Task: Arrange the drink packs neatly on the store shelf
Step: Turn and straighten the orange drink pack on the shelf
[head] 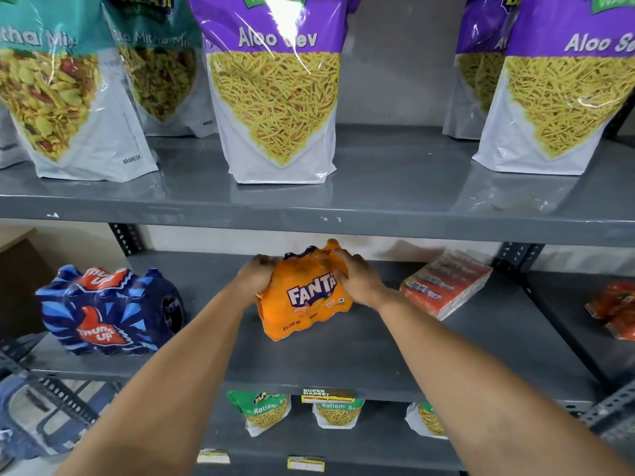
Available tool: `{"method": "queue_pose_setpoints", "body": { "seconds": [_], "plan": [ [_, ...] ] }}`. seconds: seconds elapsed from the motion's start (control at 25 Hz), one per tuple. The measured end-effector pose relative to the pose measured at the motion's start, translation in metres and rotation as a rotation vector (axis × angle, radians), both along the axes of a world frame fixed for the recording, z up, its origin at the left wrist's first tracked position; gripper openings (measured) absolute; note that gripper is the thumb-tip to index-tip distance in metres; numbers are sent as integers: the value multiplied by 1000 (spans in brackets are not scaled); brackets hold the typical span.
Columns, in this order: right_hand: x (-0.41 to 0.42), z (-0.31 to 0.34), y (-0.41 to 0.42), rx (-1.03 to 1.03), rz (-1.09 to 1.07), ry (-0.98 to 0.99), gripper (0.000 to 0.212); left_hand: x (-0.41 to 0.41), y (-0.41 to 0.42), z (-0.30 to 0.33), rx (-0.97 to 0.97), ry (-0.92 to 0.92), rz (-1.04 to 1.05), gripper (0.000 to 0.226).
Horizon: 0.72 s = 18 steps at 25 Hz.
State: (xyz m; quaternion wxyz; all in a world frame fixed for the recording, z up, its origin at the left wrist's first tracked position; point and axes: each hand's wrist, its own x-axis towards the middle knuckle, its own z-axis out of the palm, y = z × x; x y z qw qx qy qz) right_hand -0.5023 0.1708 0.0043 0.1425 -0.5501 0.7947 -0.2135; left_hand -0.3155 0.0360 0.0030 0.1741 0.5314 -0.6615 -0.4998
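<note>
While both arms reach in, the left hand (256, 274) and right hand (357, 278) close their fingers on opposite sides of the glossy, lumpy orange Fanta pack (305, 297) (shrink-wrapped film) mid-way along the grey metal shelf (343, 359). A crinkled blue Thums Up pack (106, 312) sits well left; a boxy red carton pack (446, 283) lies just right.

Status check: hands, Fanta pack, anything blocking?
Left hand and right hand both gripping Fanta pack. Pack tilted on middle shelf. Nothing blocking.
</note>
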Motion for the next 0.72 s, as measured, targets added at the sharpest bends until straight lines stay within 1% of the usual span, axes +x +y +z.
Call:
{"method": "queue_pose_setpoints", "body": {
  "seconds": [0.08,0.2,0.28,0.36,0.48,0.72],
  "plan": [
    [7,-2,9,-62,-33,53,51,-7,-3,3,26,-18,27,48],
    [15,-1,23,-123,-27,113,41,-6,24,12,-114,-97,90,48],
    [23,1,32,-140,-53,121,35,0,30,12,-206,-120,41,47],
    [33,2,43,-147,-105,83,33,10,33,9,-236,-137,-25,46],
    [49,-3,59,-177,-167,39,30,24,41,9,-261,-152,-83,44],
    [76,-10,84,-245,-243,105,35,41,55,6,-244,-149,-144,46]
  ]
}}
